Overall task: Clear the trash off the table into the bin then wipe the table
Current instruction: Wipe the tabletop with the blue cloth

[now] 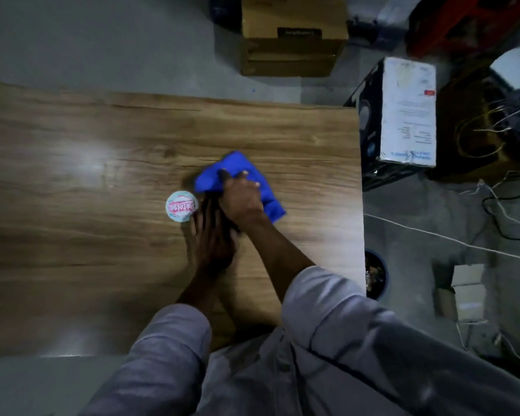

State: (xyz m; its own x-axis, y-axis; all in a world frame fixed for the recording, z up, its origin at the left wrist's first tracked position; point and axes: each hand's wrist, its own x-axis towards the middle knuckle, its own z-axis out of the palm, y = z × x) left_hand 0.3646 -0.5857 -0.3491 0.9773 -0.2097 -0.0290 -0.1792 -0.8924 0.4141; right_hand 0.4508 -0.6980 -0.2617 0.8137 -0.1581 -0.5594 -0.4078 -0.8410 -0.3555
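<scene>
Your right hand (241, 202) bunches the blue cloth (237, 165) near the right end of the table (72, 175), fingers curled into the fabric. Your left hand (212, 240) lies flat, fingers straight, just beside a round lidded cup (181, 206) not yet binned. Wiping now could well knock that cup over or drag it along, smearing whatever it holds. A loose sweep toward the edge could also miss the bin (376, 276), which is only half visible below the table's right side. The wood-grain top is glossy and catches glare. Around it lies a dim room with a grey floor, a cardboard box (291, 40) beyond the far edge, a white carton (409, 109) and loose cables (499, 211) at right.
</scene>
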